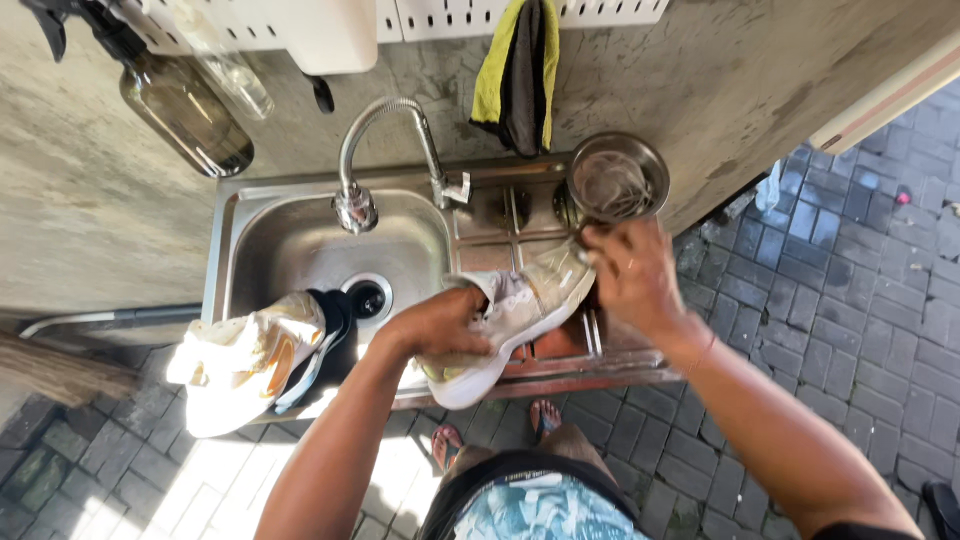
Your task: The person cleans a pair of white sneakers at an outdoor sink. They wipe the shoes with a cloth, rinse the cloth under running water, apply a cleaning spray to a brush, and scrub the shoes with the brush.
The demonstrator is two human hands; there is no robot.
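Scrubbing shoe [510, 320] over drainboard, right of sink [300, 240].
Left hand [435, 325] clamps the collar; right hand [630, 275] pinched shut at toe, contents unclear. I'd keep the shoe braced, strokes short.

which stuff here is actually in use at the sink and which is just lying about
In use:
- left hand, gripping the pale sneaker over the drainboard
- right hand, at the sneaker's toe end
- metal bowl, just above the right hand

Lying about:
- second sneaker, on the sink edge
- brown spray bottle
- yellow and dark cloths, hung up
- tap, no water visible
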